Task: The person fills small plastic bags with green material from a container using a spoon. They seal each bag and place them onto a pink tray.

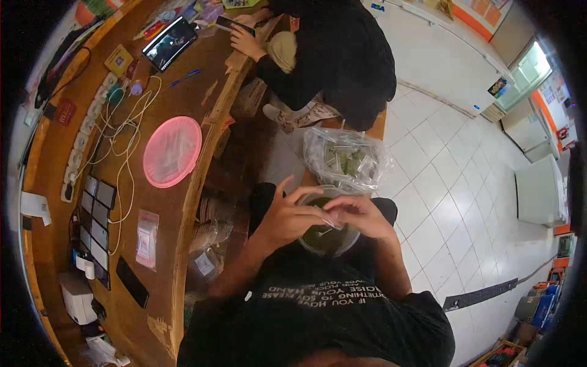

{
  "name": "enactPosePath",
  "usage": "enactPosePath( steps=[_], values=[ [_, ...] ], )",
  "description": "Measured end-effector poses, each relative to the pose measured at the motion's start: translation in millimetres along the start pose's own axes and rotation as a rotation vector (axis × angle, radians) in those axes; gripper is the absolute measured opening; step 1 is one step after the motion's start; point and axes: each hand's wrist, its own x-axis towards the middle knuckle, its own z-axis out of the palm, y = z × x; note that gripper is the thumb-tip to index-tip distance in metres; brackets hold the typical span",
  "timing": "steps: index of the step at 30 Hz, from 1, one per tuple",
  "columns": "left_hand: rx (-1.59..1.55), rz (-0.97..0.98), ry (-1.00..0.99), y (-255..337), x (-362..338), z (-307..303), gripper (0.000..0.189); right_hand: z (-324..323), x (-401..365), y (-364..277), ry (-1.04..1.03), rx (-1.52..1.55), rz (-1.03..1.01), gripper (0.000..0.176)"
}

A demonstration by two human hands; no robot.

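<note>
My left hand (290, 214) and my right hand (367, 217) meet above a clear round tub (330, 249) on my lap. Between their fingertips is a small clear plastic bag (335, 218), pinched from both sides; its contents are hard to make out. Dark green stuff lies inside the tub, along with a small pale utensil (323, 232), partly hidden by my fingers. Just beyond the tub, a large open plastic bag (315, 156) rests on the bench, holding several small clear packets with green contents (348, 162).
To the left runs a wooden counter (165, 244) with a pink round basket (173, 151), a packet of plastic bags (147, 240), a black phone (132, 281), a tablet (169, 44) and white cables (129, 131). A person in black (342, 55) sits ahead, holding a phone.
</note>
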Motion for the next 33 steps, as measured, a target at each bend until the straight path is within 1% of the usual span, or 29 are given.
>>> enactPosePath(
  steps=[1,3,4,6,7,9,10,12,13,14,15,16,17,18,19,20,21,22,23,24,25,26,27,28,29,30,31,32,33],
  values=[
    [-0.041,0.003,-0.027,0,-3,2,0.011,1,-3,2,-0.001,-0.004,0.002,0.025],
    [-0.092,0.035,-0.073,-1,-9,10,0.012,5,-9,7,-0.026,0.093,0.085,0.022],
    [-0.09,0.035,-0.071,-3,-13,16,0.012,5,-11,14,-0.028,0.091,0.083,0.022],
    [-0.294,-0.009,-0.101,-2,-17,21,0.019,5,-12,29,0.049,-0.004,0.046,0.018],
    [-0.286,-0.003,-0.098,1,-15,19,0.019,6,-12,30,0.048,-0.009,0.036,0.018],
    [-0.449,-0.353,-0.178,9,-11,12,0.028,11,-11,31,0.237,-0.136,-0.008,0.013],
    [-0.444,-0.342,-0.174,9,-10,12,0.028,11,-12,32,0.24,-0.142,-0.018,0.013],
    [-0.477,-0.449,-0.096,7,-7,12,0.031,7,-11,31,0.293,0.015,-0.069,0.011],
    [-0.475,-0.431,-0.086,7,-3,11,0.031,3,-11,29,0.31,-0.078,-0.052,0.01],
    [-0.01,-0.42,0.006,9,-1,11,0.031,0,-9,30,0.31,-0.093,-0.062,0.01],
    [0.449,-0.411,0.094,14,-4,12,0.031,0,-9,35,0.347,-0.182,-0.077,0.01],
    [0.451,-0.417,0.108,19,-8,18,0.031,0,-7,36,0.38,-0.272,-0.098,0.011],
    [0.324,-0.401,0.147,24,-13,25,0.031,4,-7,37,0.414,-0.258,-0.071,0.011],
    [0.199,-0.387,0.183,28,-16,30,0.031,9,-7,36,0.402,-0.262,-0.075,0.011],
    [0.03,-0.407,0.196,31,-12,31,0.034,15,-6,33,0.391,-0.208,-0.112,0.011],
    [0.043,-0.413,0.207,30,-13,34,0.034,21,-5,31,0.378,-0.153,-0.148,0.012],
    [-0.241,-0.559,0.175,29,-17,40,0.032,27,-4,28,0.353,-0.252,-0.254,0.011],
    [-0.529,-0.687,0.144,24,-17,43,0.03,31,-2,26,0.339,-0.259,-0.267,0.011],
    [-0.516,-0.661,0.142,19,-17,44,0.026,33,-2,24,0.372,-0.298,-0.22,0.011],
    [-0.519,-0.659,0.163,16,-17,51,0.026,33,-7,21,0.404,-0.341,-0.165,0.01],
    [-0.616,-0.643,0.133,12,-19,60,0.024,35,-10,17,0.442,-0.235,-0.121,0.012],
    [-0.703,-0.616,0.103,3,-18,68,0.022,32,-15,20,0.431,-0.249,-0.137,0.012],
    [-0.632,-0.578,0.049,0,-15,78,0.021,29,-22,28,0.526,-0.181,-0.131,0.01],
    [-0.616,-0.572,0.067,3,-7,81,0.021,26,-26,33,0.621,-0.105,-0.126,0.008],
    [-0.505,-0.48,0.003,8,3,84,0.02,21,-30,35,0.616,-0.108,-0.144,0.008],
    [-0.402,-0.395,-0.07,13,11,88,0.02,18,-39,38,0.684,-0.537,-0.143,0.008],
    [-0.407,-0.397,-0.076,19,15,93,0.02,19,-48,41,0.734,-0.968,-0.124,0.01],
    [-0.273,-0.319,-0.123,23,18,98,0.019,20,-52,47,0.736,-0.966,-0.115,0.01],
    [-0.141,-0.24,-0.17,27,19,102,0.019,22,-53,54,0.768,-0.983,-0.03,0.012]
  ],
)
